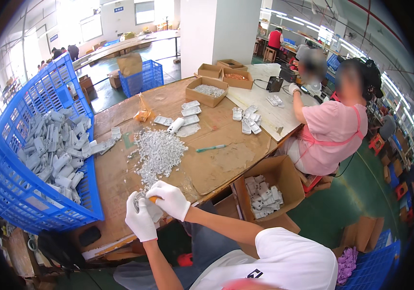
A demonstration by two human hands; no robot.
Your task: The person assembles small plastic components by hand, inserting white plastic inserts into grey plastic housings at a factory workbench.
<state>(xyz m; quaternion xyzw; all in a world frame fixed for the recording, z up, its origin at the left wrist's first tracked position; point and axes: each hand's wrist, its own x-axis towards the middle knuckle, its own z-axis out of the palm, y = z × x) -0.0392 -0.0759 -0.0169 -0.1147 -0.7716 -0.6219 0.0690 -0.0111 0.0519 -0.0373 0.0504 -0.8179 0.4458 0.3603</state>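
Head view shows both gloved hands working together at the near edge of the counter [216,159], which is covered with brown cardboard sheeting. Left hand [141,221], in a white glove, is closed around a small grey plastic part [139,197], gripping it from below. Right hand [171,199], also white-gloved, is closed over the top of the same part; a small orange item [153,199] shows between the two hands, its kind not discernible. Just beyond the hands lies a heap of small clear pieces [158,153] spread on the counter. A blue plastic crate [4,193], tilted at the left, holds many grey plastic parts [55,154]. A green pen [212,148] lies right of the heap. An open cardboard box [284,176] beside the counter edge holds further grey parts. A person in a pink top [332,137] sits at the far right end.
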